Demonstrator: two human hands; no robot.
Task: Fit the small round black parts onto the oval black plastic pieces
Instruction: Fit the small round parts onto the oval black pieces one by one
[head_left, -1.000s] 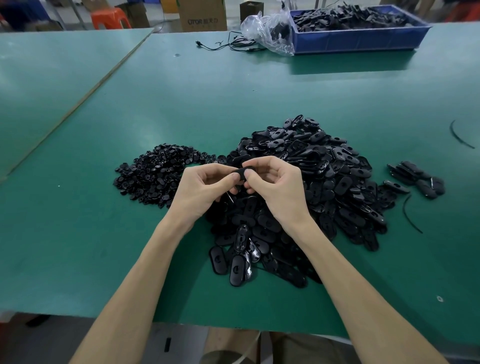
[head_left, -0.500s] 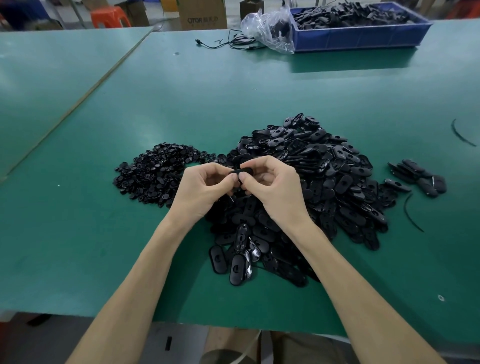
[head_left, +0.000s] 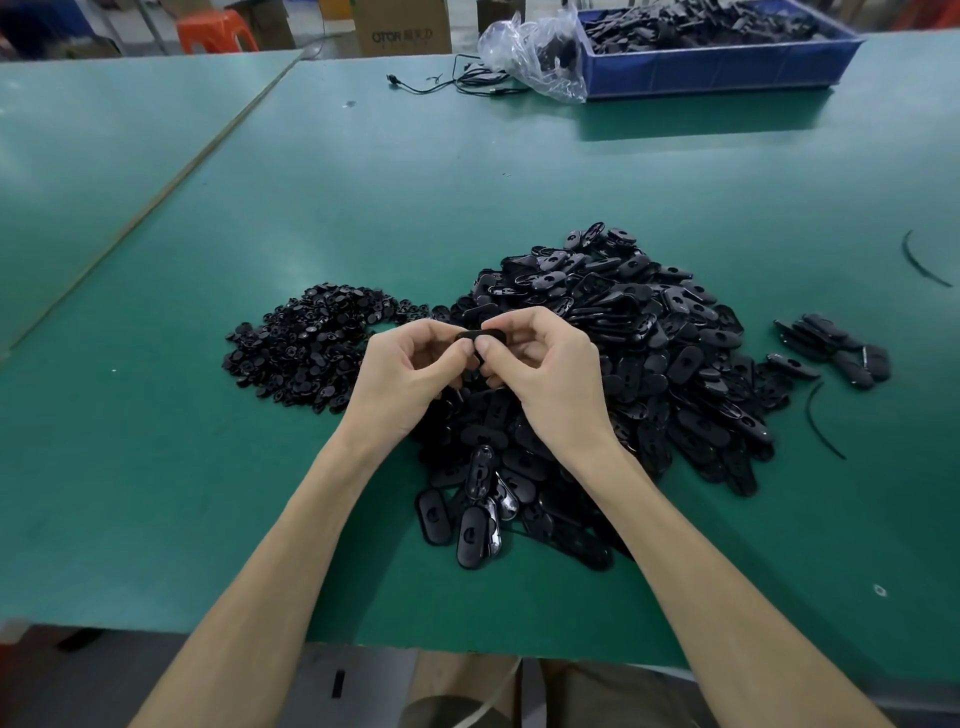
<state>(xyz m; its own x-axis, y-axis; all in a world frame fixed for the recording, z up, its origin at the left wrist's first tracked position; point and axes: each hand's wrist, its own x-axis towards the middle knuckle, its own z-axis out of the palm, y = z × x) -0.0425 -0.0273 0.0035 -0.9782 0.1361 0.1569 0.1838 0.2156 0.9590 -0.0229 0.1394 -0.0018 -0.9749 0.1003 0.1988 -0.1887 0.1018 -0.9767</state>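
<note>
left hand (head_left: 405, 376) + right hand (head_left: 550, 374): fingers (head_left: 514, 319) pinch one oval piece (head_left: 475, 339), held above the oval pile (head_left: 649, 353) on the table (head_left: 467, 182). Round part probably hidden under thumbs. Light, stiff, slick plastic; hold by rim.

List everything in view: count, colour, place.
oval plastic pieces: heap, black, table centre
small round parts: heap, black, its left
separate oval pieces: few, black, right
thin strips: two, black, far right
crate: one, blue, back right
plastic bag: one, clear, beside crate
cable: one, black, back centre
cardboard boxes: several, brown, behind table
stool: one, orange, back left
tables: two, green, abutting
held oval piece: one, black, between hands
left hand: pinches it
right hand: pinches it
</note>
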